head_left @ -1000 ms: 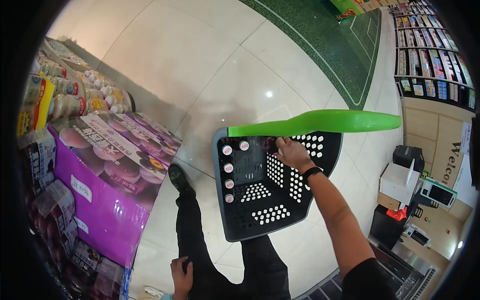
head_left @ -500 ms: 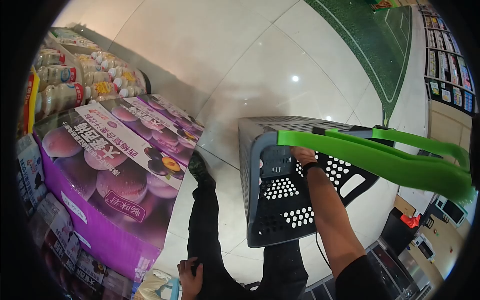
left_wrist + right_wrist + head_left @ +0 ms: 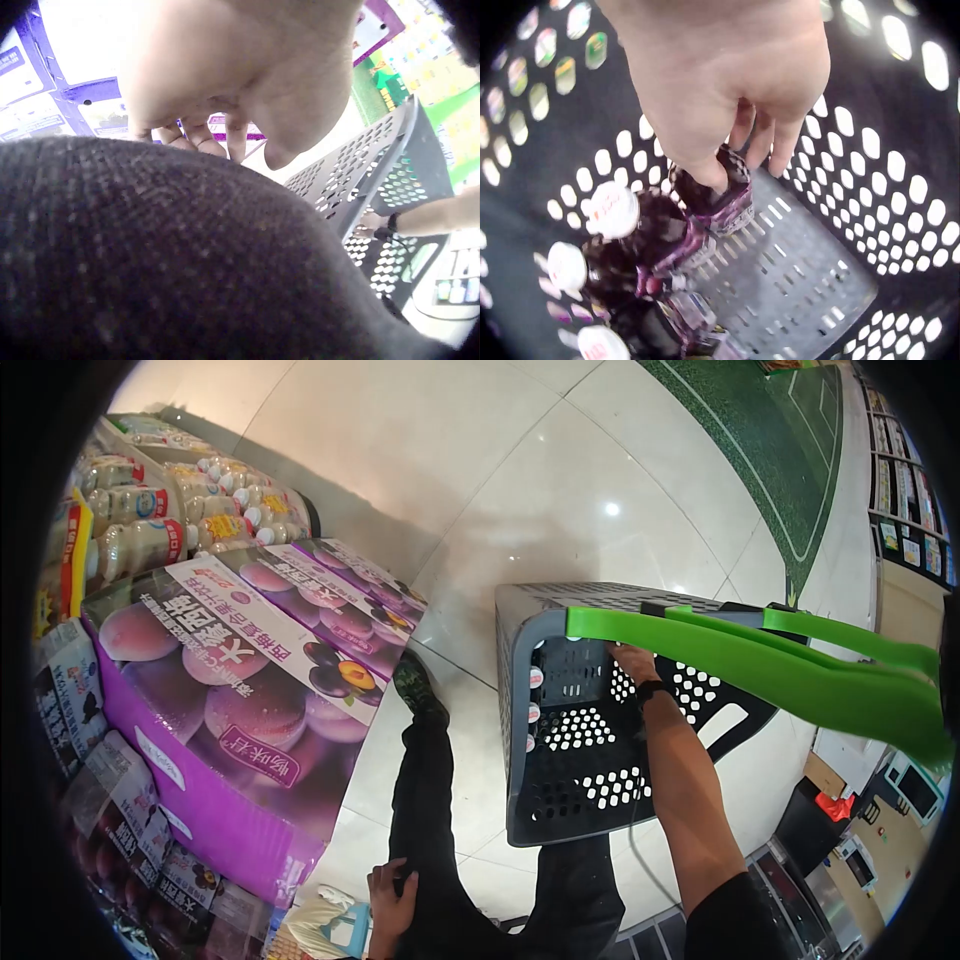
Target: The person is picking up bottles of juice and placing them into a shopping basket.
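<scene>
Deep inside a dark grey shopping basket (image 3: pixel 512 780), my right hand (image 3: pixel 727 67) grips a dark bottle with a purple label (image 3: pixel 733 211), thumb on the near side and fingers on the far side. The bottle stands on the slotted basket floor (image 3: pixel 802 292), its cap hidden under the hand. Beside it in the right wrist view are several similar dark bottles (image 3: pixel 656 229) with white caps (image 3: pixel 613 210). My left hand (image 3: pixel 392 895) rests on my left knee, fingers loosely bent, holding nothing.
The basket's green handle (image 3: pixel 730 660) extends right over its opening. On the left, purple cartons (image 3: pixel 230 690) printed with plums stand beside packs of pale bottles (image 3: pixel 135 505). A small blue stool (image 3: pixel 348 932) is near my left hand, and a checkout counter lies at right.
The view has swung, so the basket appears farther right and more tilted. My right hand has gone deeper into it with the bottle. My left hand stays on the knee.
</scene>
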Demonstrator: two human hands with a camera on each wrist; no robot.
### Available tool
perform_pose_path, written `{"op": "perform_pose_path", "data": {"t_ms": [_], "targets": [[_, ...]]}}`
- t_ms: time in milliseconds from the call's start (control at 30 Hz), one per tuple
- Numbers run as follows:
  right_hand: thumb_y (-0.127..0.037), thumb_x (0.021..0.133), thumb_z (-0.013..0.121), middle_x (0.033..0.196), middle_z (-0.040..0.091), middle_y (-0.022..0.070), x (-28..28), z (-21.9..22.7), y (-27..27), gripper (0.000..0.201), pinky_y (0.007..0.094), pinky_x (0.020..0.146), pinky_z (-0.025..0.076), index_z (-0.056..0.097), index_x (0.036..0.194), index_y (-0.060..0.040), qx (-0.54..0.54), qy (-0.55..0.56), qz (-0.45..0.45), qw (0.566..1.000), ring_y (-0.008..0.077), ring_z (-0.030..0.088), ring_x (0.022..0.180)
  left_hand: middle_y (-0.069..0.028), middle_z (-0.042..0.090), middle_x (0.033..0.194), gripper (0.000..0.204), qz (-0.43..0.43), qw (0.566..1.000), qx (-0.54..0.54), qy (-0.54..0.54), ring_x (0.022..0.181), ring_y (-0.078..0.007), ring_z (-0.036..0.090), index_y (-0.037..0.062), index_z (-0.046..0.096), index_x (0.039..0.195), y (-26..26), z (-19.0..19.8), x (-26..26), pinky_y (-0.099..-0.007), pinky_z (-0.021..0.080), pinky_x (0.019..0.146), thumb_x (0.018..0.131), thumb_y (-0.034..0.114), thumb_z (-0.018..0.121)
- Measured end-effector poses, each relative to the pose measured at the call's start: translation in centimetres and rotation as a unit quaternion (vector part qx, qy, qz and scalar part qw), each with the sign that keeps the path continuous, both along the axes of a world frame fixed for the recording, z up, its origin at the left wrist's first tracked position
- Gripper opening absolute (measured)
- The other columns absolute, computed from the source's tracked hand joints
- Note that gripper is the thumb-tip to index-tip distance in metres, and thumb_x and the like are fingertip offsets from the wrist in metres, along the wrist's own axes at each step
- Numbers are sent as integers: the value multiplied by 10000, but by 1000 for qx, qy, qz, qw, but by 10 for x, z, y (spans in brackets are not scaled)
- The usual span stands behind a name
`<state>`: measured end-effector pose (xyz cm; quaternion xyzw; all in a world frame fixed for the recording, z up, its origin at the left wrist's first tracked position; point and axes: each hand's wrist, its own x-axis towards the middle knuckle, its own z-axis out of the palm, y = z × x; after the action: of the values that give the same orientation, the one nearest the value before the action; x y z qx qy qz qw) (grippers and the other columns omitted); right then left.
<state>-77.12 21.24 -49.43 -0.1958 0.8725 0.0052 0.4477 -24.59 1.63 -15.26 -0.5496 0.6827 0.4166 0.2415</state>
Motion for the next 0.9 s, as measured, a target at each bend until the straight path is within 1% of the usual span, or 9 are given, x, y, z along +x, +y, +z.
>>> {"op": "perform_pose_path", "data": {"t_ms": [133,200,233,267,333,500,633,733,900], "targets": [[-169,783,778,1178,674,164,19,43,4,473,378,911,533,606,1201,-29,-75,33,-137,987,284,656,1074,-125,596,956,323,7,999,-3,35,924,-299,548,63,629,1154,8,6,-4,-431,432,855,871,208,690],[-71,771,780,1301,617,191,29,17,52,671,322,990,510,474,1367,-33,-212,55,-80,972,276,616,1175,-131,610,990,325,-11,1000,-7,22,946,-300,561,66,631,1155,12,10,-10,-432,438,870,871,209,694],[-9,772,766,1271,622,207,35,44,41,731,336,947,540,405,1405,-50,-199,52,-42,978,271,640,1121,-131,610,990,325,-12,999,-14,32,946,-300,561,66,631,1155,16,10,-12,-432,438,870,871,209,694],[0,772,766,1225,631,193,28,56,23,705,356,879,569,412,1379,-59,-139,-11,-181,973,253,668,1045,-136,614,1003,325,-6,999,-19,34,959,-304,566,66,630,1157,20,11,-12,-432,444,880,872,209,695],[-8,776,770,1174,632,164,26,103,16,659,342,824,579,431,1338,-68,-171,-80,-262,946,214,680,953,-141,618,1016,325,-9,999,-30,41,972,-308,571,66,630,1158,31,14,-12,-431,449,890,873,208,695],[-42,846,735,1089,652,105,25,186,20,503,277,775,555,477,1277,-61,-261,-92,-309,910,178,646,959,-182,642,1104,358,9,996,-3,87,1051,-321,618,29,624,1170,58,37,-13,-415,490,895,886,235,696],[-71,889,702,1156,642,126,19,300,28,442,304,817,545,498,1281,-63,-411,-188,-478,753,175,645,1023,-178,682,1085,343,24,994,-5,107,962,-287,688,18,627,1166,47,101,-42,-389,540,809,907,235,684],[-106,944,636,1097,651,114,13,415,41,331,333,852,555,504,1245,-66,-490,-141,-508,694,212,662,1019,-132,717,837,319,5,994,-68,90,756,-245,711,33,636,1139,25,158,-63,-347,543,663,907,247,685],[-114,963,596,966,624,57,4,553,89,94,392,882,550,556,1046,-96,-577,-8,-564,592,180,641,926,-146,718,812,345,-14,985,-148,86,688,-280,700,47,640,1124,-4,218,-86,-381,540,636,912,318,665]]}}
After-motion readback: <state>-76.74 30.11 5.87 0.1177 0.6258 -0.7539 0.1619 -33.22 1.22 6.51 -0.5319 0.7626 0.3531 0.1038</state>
